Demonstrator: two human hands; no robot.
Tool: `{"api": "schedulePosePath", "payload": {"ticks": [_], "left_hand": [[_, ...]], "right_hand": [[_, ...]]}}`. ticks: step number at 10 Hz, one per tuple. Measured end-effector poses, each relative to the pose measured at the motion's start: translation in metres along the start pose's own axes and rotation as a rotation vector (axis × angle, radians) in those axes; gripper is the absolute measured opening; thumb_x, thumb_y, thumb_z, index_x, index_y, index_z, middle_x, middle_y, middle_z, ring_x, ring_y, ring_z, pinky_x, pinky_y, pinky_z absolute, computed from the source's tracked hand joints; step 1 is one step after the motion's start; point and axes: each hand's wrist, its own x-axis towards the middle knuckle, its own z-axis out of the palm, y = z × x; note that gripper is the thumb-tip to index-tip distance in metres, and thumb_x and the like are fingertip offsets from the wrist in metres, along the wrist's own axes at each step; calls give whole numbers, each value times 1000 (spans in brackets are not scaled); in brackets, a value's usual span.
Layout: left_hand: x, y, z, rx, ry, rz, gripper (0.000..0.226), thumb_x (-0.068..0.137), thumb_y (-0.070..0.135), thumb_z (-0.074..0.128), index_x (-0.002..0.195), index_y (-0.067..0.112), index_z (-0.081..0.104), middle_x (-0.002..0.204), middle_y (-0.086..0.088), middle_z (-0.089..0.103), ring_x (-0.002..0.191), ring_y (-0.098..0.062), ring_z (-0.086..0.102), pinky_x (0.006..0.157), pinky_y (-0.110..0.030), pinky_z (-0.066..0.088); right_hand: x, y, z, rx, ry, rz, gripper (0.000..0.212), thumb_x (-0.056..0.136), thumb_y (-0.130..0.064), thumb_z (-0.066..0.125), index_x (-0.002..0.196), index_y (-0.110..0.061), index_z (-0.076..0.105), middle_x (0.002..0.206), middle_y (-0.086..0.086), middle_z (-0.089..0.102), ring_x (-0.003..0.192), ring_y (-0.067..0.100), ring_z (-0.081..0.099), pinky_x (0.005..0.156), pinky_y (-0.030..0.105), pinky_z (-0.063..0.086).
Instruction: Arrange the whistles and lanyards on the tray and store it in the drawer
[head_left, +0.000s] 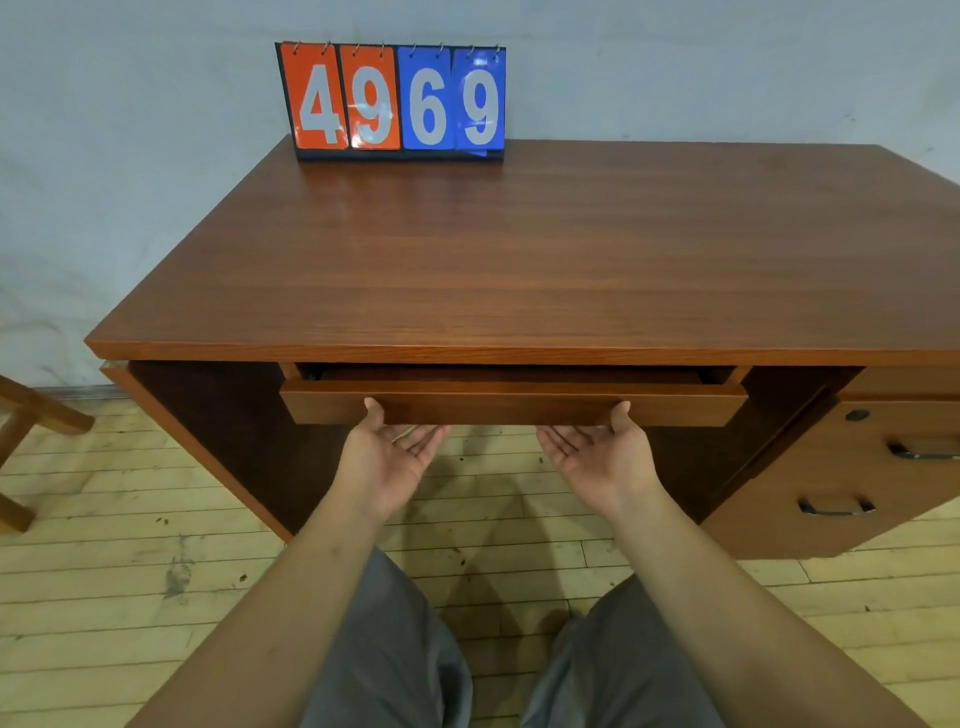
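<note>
Head view: my left hand (387, 457) and right hand (602, 452) sit palm-up, fingers spread, gripping nothing, thumbs touching the drawer (511, 400) front, presumably to slide it; drawer slightly ajar under the desk (519, 270), long axis left-right, front facing me; tray and whistles not visible.

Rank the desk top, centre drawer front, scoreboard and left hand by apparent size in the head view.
1. Desk top
2. Drawer front
3. Scoreboard
4. Left hand, though nearness to the camera enlarges it.
</note>
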Motion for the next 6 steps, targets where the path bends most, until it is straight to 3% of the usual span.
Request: {"api": "schedulePosePath", "payload": {"ticks": [1,2,3,4,5,6], "left_hand": [[8,5,6,42,32,-4,62,102,45,38,147,4,31,144,-36,38,129,-46,48,94,-44,52],[9,6,2,129,29,-30,66,101,48,37,145,-2,32,135,-36,49,121,-43,56,102,-44,49],[8,10,-3,241,33,-65,75,99,53,37,139,-10,37,129,-30,58,117,-39,60,102,-44,49],[-2,15,-4,399,87,-71,68,99,55,38,132,-4,48,124,-21,64,113,-36,63,98,-45,49],[-24,17,1,557,93,-84,45,102,38,44,125,1,55,125,-16,63,115,-34,60,99,-43,46],[-47,25,14,692,70,-48,26,102,29,46,110,6,58,108,-14,63,103,-31,62,95,-41,46]], "right_hand": [[7,-2,5,-18,2,6,79,100,-57,38,153,0,24,144,32,46,139,43,42,119,52,31],[10,0,3,-54,6,2,82,99,-62,34,149,3,30,139,31,52,135,41,47,119,50,32],[10,0,2,-132,17,24,84,98,-66,30,146,3,35,132,30,59,129,40,54,116,49,37],[5,-6,2,-193,62,45,86,98,-65,31,147,5,31,134,31,56,129,41,53,114,50,39],[-14,-14,1,-338,77,89,73,103,-54,38,146,5,38,131,30,59,125,41,55,112,50,40],[-40,-26,10,-584,9,100,58,102,-46,46,136,0,50,126,24,63,120,37,59,109,49,43]]}}
